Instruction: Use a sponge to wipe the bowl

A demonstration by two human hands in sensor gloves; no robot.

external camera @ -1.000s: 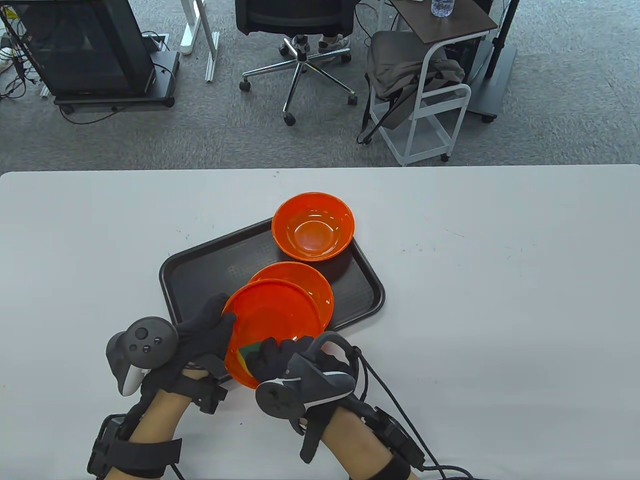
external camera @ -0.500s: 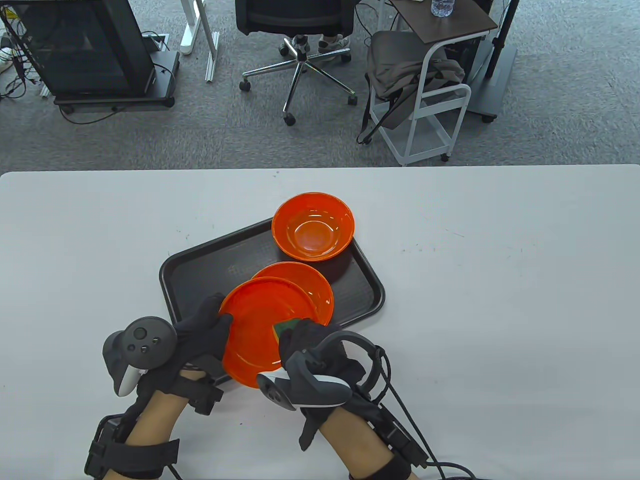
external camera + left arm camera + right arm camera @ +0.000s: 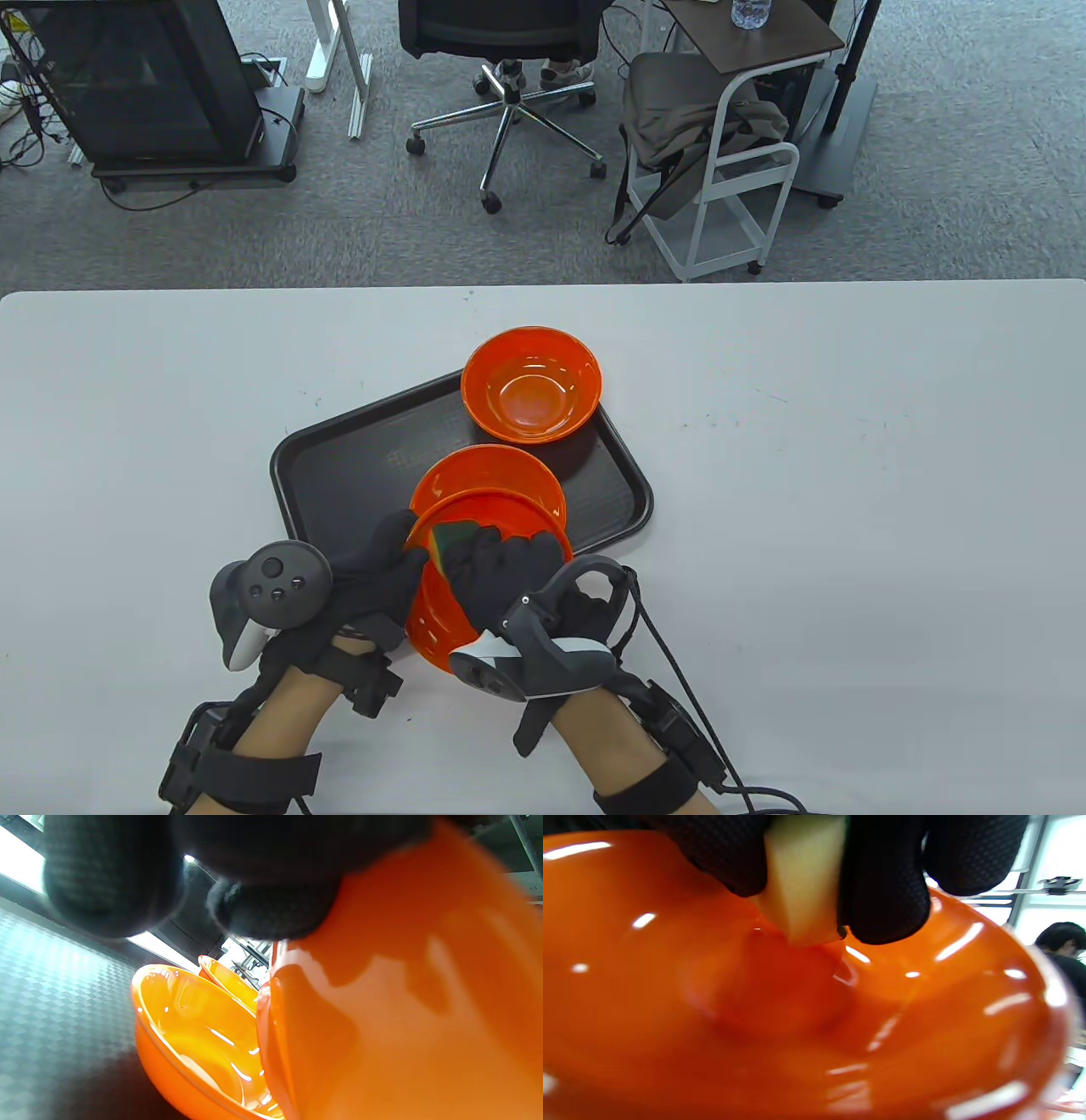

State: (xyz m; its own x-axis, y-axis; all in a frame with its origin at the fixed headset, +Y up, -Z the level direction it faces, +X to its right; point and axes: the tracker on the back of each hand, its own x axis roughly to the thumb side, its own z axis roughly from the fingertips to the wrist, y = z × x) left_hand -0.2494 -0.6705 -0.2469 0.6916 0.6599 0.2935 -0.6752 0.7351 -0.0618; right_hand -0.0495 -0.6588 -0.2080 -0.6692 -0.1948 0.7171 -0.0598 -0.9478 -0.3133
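From above, the left hand (image 3: 373, 577) grips the left rim of an orange bowl (image 3: 437, 615) that is tilted up on edge, raised over the near edge of a black tray (image 3: 339, 467) on the white table (image 3: 848, 509). The right hand (image 3: 509, 577) reaches into that bowl and clasps a sponge (image 3: 441, 543), green and yellow, pressed against the inside near the upper rim. Just behind the held bowl a second orange bowl (image 3: 501, 475) sits on the tray, and a third orange bowl (image 3: 532, 384) rests at the tray's far right corner.

From the left wrist, gloved fingers (image 3: 271, 908) lie on the outer wall of the held bowl (image 3: 403, 1005), which fills the right side. The second bowl (image 3: 191, 1035) stands on the textured tray (image 3: 55, 993) to the left, with the rim of the third bowl (image 3: 227, 978) showing behind it.

From the right wrist, the fingers (image 3: 882, 891) pinch the pale sponge (image 3: 801, 878), its lower edge touching the glossy inside of the bowl (image 3: 797, 1018).
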